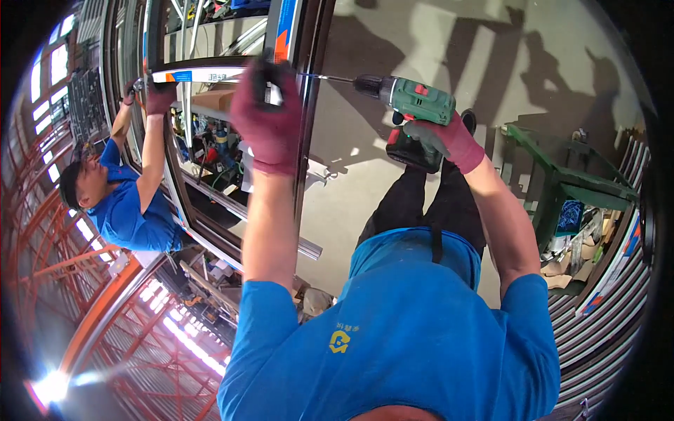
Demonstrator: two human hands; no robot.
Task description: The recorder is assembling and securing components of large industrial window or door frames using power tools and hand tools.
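My right hand (pixel 456 144), in a maroon glove with dark fingers, is closed round the handle of a green cordless drill (pixel 421 100). Its long thin bit (pixel 333 78) points left, with the tip at the edge of a dark upright metal frame (pixel 306 140). In a matching glove, my left hand (pixel 265 123) is raised on the frame's other side, where a white crossbar (pixel 210 74) meets it. The left fingers are curled together, slightly blurred; whatever they pinch is too small to make out.
At the left, a co-worker (pixel 133 203) in a blue shirt and gloves reaches up to the frame's far side. A green metal stand (pixel 569 175) with scraps on it is at the right, near stacked long profiles (pixel 611 309). Tools and parts lie behind the frame.
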